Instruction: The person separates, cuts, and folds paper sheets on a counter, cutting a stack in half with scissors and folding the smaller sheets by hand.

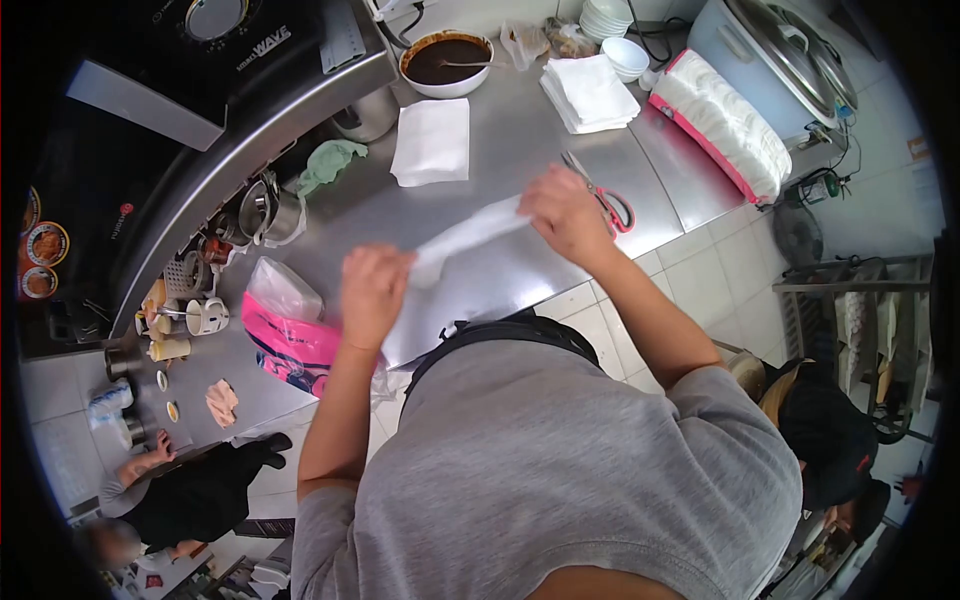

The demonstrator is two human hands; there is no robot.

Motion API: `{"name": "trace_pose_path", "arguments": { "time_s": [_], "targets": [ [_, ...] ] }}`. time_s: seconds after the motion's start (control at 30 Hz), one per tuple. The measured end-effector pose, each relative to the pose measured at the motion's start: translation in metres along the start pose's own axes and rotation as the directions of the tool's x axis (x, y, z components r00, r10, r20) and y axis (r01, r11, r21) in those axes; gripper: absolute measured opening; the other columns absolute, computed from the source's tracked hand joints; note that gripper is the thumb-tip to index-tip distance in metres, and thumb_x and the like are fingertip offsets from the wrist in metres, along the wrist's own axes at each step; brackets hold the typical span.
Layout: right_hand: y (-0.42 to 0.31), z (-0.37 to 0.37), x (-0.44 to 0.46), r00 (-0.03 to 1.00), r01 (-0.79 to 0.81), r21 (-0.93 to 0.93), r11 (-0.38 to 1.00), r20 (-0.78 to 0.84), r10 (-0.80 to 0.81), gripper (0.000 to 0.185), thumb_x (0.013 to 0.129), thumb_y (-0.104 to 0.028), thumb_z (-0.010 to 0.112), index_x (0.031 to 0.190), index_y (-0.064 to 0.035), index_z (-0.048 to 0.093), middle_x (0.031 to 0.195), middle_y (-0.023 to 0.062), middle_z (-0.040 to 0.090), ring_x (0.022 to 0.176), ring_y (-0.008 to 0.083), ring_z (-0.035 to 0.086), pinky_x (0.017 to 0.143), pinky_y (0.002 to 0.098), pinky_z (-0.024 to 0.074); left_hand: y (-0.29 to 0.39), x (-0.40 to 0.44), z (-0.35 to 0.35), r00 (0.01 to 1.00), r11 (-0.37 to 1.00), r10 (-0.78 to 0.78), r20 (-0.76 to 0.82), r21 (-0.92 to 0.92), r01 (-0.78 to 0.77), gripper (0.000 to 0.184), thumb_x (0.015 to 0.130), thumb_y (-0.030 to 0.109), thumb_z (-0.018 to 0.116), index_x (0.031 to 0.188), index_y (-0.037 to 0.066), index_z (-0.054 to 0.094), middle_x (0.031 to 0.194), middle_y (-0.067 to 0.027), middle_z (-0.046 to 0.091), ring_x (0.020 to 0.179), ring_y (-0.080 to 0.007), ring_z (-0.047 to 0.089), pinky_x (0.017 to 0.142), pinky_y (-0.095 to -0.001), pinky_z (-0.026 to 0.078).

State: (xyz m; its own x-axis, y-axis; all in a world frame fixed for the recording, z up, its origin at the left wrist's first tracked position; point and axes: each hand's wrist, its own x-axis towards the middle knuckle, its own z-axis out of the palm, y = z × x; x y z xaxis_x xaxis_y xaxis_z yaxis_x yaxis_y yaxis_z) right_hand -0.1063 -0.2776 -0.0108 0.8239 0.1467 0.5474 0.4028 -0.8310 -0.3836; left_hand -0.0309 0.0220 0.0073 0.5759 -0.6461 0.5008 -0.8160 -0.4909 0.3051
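In the head view, I see both hands above a steel counter (490, 288), close to its near edge. The left hand (374, 292) is blurred; its fingers are curled around the left end of a white sheet (472, 235). The right hand (568, 212) pinches the other end between thumb and fingers. I read the white sheet as a narrow band spanning the gap between the hands, higher at the right hand. I cannot tell whether its middle touches the counter.

Scissors (606, 195) with red handles lie just beside the right hand, handles toward the near edge. Beyond the white sheet, toward the far edge, I locate one stack of white sheets (431, 142) and, farther right, a second stack (592, 95). A white bowl (450, 92) of dark brown contents stands at the far edge, a utensil (472, 65) resting in it. A pink-and-white package (722, 125) lies along the right end of the counter. Left of the left hand, I mark a pink bag (285, 333) at the near edge. Toward the left end, a co-worker's hand (163, 447) is at the counter's edge.
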Motion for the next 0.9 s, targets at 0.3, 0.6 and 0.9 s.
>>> {"name": "trace_pose_path", "arguments": {
  "time_s": [0.3, 0.6, 0.9],
  "targets": [
    [-0.001, 0.037, -0.050, 0.878, -0.247, 0.064, 0.967, 0.437, 0.195, 0.025, 0.074, -0.012, 0.061, 0.098, -0.0078, 0.064, 0.105, 0.0084, 0.059, 0.107, 0.0297, 0.051, 0.103, 0.0488, 0.0331, -0.006, -0.068, 0.064, 0.948, 0.974, 0.034, 0.317, -0.224, 0.040, 0.020, 0.072, 0.014, 0.068, 0.090, 0.009, 0.064, 0.095, -0.0077, 0.057, 0.096, -0.0266, 0.054, 0.090, -0.0437, 0.039],
    [0.008, 0.110, -0.029, 0.959, -0.178, -0.114, 0.977, 0.204, 0.198, 0.054, 0.077, -0.029, 0.070, 0.123, -0.0073, 0.053, 0.134, 0.0149, 0.046, 0.126, 0.0340, 0.040, 0.103, 0.0486, 0.0309, -0.017, -0.049, 0.114, 0.833, 0.958, -0.288, 0.472, 0.139, 0.252, 0.089, 0.081, 0.057, 0.058, 0.145, 0.003, 0.027, 0.154, -0.0169, 0.016, 0.143, -0.0326, 0.011, 0.110, -0.0602, 0.004],
    [0.024, 0.153, 0.120, 0.970, -0.122, -0.130, 0.984, 0.194, 0.146, 0.024, 0.073, -0.016, 0.069, 0.094, -0.0058, 0.063, 0.099, 0.0093, 0.059, 0.098, 0.0290, 0.054, 0.083, 0.0422, 0.0430, -0.019, -0.028, 0.097, 0.823, 0.958, -0.281, 0.494, 0.096, 0.269, 0.084, 0.080, 0.053, 0.062, 0.143, 0.004, 0.032, 0.154, -0.0158, 0.013, 0.144, -0.0331, 0.007, 0.111, -0.0588, 0.002]
  ]
}}
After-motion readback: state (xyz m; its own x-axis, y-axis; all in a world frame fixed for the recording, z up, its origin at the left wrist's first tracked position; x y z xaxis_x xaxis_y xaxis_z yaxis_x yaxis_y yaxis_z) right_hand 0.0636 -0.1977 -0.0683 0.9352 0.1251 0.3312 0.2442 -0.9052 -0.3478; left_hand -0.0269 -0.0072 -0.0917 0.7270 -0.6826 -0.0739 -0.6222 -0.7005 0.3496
